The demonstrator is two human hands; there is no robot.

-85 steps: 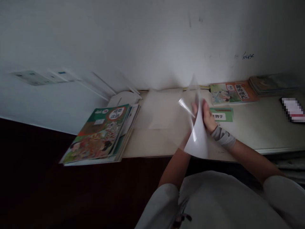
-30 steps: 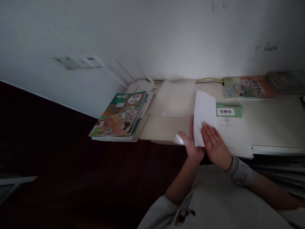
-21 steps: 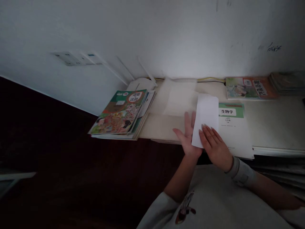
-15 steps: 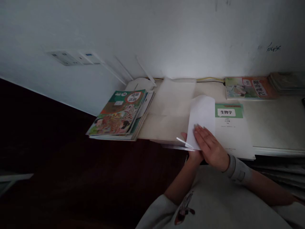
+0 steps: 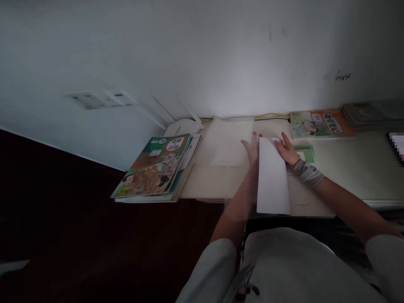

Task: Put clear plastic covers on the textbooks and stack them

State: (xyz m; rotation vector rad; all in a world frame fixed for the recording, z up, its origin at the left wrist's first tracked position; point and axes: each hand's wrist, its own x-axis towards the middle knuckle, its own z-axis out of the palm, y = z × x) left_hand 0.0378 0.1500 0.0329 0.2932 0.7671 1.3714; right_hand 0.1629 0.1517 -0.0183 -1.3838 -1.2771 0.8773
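A tall white page [image 5: 273, 179] stands folded over the left part of a biology textbook [image 5: 307, 198], whose green upper band shows past my right wrist. My right hand [image 5: 288, 150] is at the page's top right corner, its thumb on the paper and a finger stretched beyond the edge. Beside the page's upper left edge is my left hand [image 5: 252, 149], somewhat blurred, thumb and fingers apart. A thin see-through plastic sheet [image 5: 232, 147] lies on the desk behind it. Clear film also seems to cross my left forearm.
On the left a stack of textbooks [image 5: 154, 168] overhangs the desk [image 5: 211, 181] edge. A white router-like device [image 5: 183, 126] with antennas stands behind it. Against the wall at the back right lie an orange-green book [image 5: 320, 125] and darker books [image 5: 372, 113]. A phone-like device [image 5: 396, 145] shows far right.
My hands have parted and moved away from my body to the page's top end. My right palm no longer lies flat on the page. The view has shifted slightly.
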